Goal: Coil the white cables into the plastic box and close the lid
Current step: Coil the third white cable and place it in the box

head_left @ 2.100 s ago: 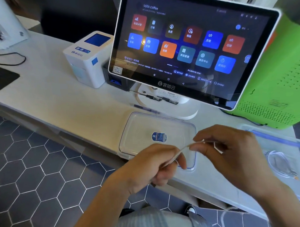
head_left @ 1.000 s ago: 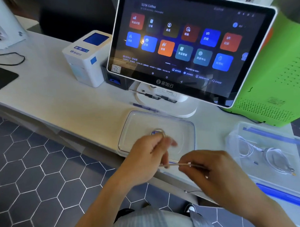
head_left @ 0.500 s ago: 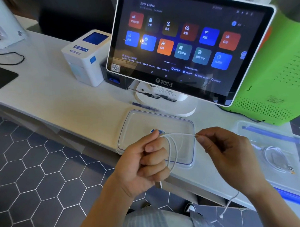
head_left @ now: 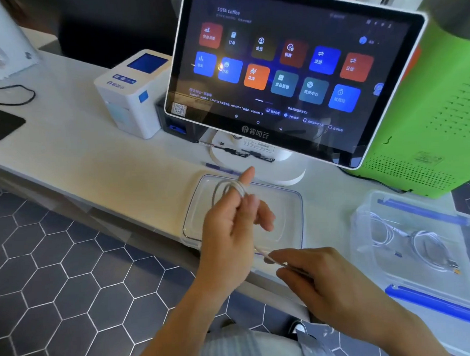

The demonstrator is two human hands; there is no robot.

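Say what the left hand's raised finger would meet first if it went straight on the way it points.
Probably the touchscreen's white base: the left hand points its finger up and away over the clear lid. Depth is unclear.

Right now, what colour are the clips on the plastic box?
Blue. The head view shows the clips along the clear plastic box on the right.

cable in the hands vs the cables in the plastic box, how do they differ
The cable in the hands is only partly coiled: loops hang on the left hand and a straight end runs to the right hand. The cables in the box are fully coiled. The first is held up over the clear lid; the others lie flat inside the plastic box, untouched. All are thin and white.
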